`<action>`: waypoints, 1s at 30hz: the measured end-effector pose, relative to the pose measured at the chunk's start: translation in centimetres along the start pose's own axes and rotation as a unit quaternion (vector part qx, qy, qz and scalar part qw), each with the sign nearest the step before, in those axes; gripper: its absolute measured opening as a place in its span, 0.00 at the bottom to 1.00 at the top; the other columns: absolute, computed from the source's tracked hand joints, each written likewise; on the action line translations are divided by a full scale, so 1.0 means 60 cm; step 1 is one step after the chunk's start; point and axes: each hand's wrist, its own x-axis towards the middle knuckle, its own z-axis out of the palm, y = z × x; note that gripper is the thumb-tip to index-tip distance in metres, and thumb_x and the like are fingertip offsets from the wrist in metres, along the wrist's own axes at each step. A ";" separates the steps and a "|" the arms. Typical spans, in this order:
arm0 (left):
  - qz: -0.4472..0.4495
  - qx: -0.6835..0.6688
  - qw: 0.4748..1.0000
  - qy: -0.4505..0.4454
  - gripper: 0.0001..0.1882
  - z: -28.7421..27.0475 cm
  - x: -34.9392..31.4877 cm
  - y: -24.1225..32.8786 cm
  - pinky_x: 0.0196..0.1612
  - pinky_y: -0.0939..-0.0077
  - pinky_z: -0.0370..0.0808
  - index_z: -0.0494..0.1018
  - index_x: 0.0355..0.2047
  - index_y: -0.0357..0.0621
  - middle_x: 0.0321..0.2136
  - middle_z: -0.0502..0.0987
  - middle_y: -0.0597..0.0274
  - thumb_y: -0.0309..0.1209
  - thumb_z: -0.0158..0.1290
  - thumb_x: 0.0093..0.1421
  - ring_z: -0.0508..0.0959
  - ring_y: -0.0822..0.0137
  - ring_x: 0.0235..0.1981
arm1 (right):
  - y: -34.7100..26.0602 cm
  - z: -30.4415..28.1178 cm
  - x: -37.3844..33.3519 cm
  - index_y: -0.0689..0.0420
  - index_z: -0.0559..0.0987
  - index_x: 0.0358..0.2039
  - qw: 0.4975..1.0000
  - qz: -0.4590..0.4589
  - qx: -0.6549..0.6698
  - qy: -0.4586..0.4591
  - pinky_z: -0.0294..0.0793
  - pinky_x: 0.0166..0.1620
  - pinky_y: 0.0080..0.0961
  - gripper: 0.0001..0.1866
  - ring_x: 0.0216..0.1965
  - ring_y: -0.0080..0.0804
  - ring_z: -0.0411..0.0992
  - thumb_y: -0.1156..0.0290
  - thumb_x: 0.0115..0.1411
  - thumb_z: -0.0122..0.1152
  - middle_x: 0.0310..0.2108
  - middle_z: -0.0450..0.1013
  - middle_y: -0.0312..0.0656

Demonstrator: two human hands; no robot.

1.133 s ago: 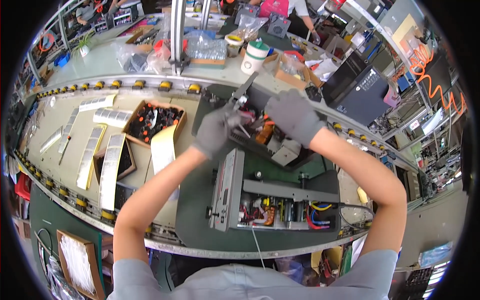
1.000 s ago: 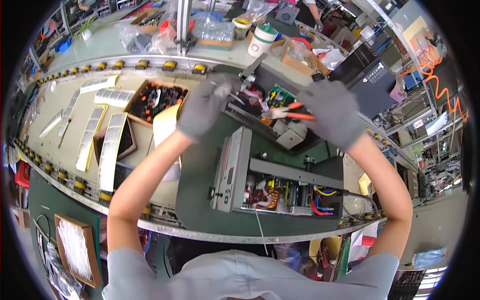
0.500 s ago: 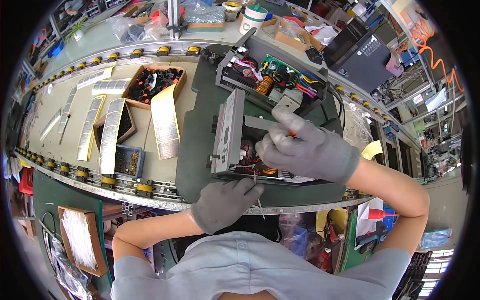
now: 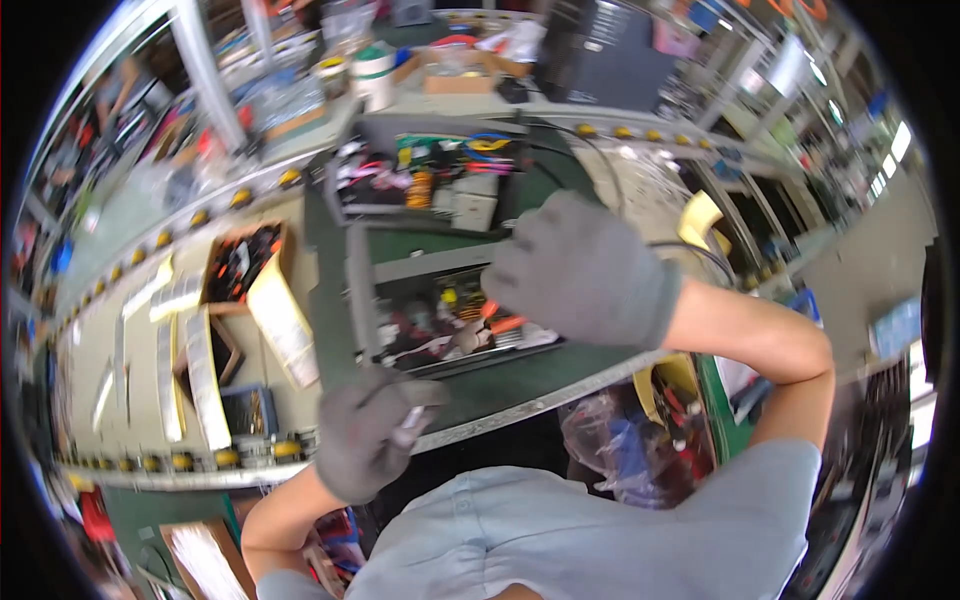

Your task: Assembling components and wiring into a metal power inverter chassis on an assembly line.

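My right hand [image 4: 590, 275], in a grey glove, is closed over the right side of the near open metal case [image 4: 455, 262]. Two orange handles of a hand tool [image 4: 505, 322] stick out below its fingers; the tool's kind is blurred. Inside that case lie wires and a copper coil. My gloved left hand [image 4: 365, 435] is closed in front of the case's left corner, with a small whitish piece [image 4: 410, 425] at its fingers. Behind stands a second open case [image 4: 350, 205] with a green circuit board, coloured wires and a coil.
Both cases rest on a dark green board [image 4: 330, 300] on a roller line. To the left lie label strips [image 4: 280, 315], a box of black and orange parts [image 4: 243, 262] and a blue tray [image 4: 248, 410]. A carton of white strips [image 4: 205, 555] is at lower left.
My left hand has drawn back from the near case toward the left. The orange handles now show more at my right hand. The whole view has shifted and blurred.
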 end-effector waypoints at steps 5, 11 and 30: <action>0.247 0.086 0.965 0.010 0.10 0.003 0.184 0.064 0.18 0.73 0.67 0.78 0.35 0.46 0.22 0.72 0.61 0.27 0.53 0.51 0.73 0.65 0.16 | 0.012 -0.071 -0.259 0.50 0.77 0.37 0.903 0.385 -0.054 0.185 0.69 0.39 0.34 0.21 0.36 0.39 0.71 0.57 0.41 0.68 0.35 0.72 0.41; 0.274 0.295 0.915 0.043 0.28 0.224 0.420 0.060 0.44 0.62 0.71 0.62 0.55 0.49 0.49 0.68 0.54 0.42 0.53 0.55 0.73 0.54 0.45 | -0.141 -0.051 -0.654 0.48 0.75 0.45 0.547 0.810 -0.208 0.023 0.72 0.40 0.37 0.24 0.40 0.43 0.73 0.53 0.48 0.64 0.38 0.72 0.42; 0.110 0.217 0.891 -0.383 0.11 0.155 0.285 -0.077 0.40 0.66 0.64 0.74 0.14 0.45 0.13 0.71 0.55 0.39 0.55 0.42 0.70 0.55 0.23 | -0.171 0.094 -0.652 0.53 0.77 0.39 0.540 0.801 -0.242 0.091 0.69 0.45 0.35 0.12 0.43 0.42 0.71 0.63 0.55 0.60 0.40 0.73 0.41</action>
